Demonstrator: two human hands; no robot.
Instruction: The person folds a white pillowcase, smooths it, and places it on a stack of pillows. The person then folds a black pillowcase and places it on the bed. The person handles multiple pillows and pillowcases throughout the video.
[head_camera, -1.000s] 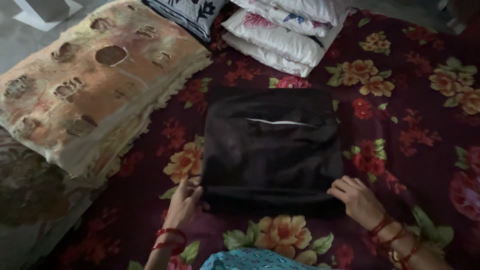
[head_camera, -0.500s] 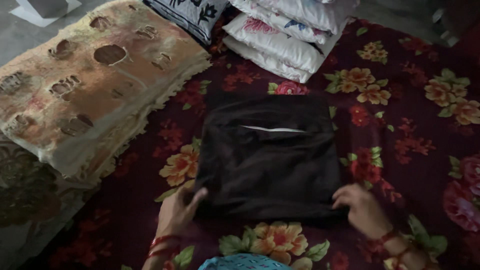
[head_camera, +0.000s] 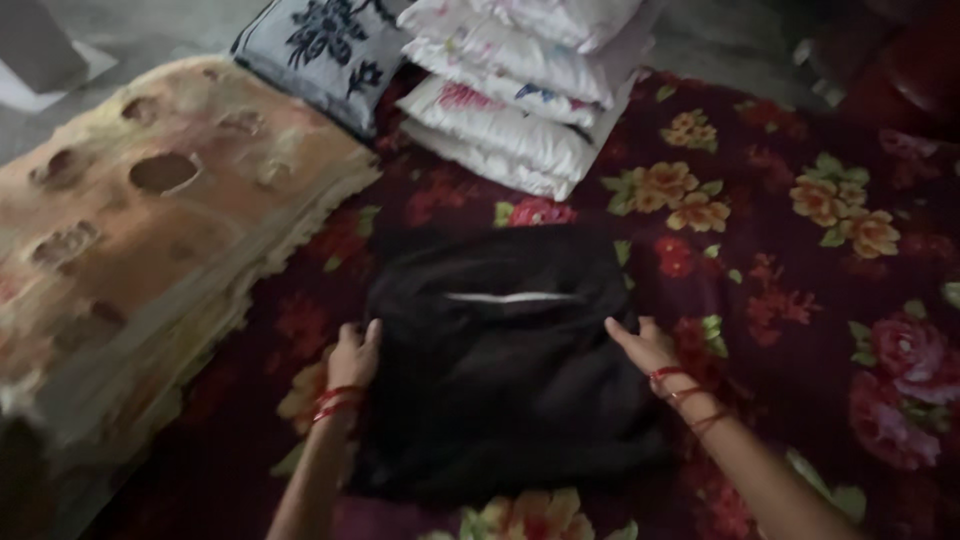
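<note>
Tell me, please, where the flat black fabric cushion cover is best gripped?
Probably at its left and right side edges, from both sides: the black fabric cushion cover lies flat and wide, with left hand and right hand already there.

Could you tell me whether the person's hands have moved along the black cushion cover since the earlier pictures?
Yes. The left hand and right hand have slid from the black cushion cover's near corners up its side edges, toward its pale zip line.
</note>
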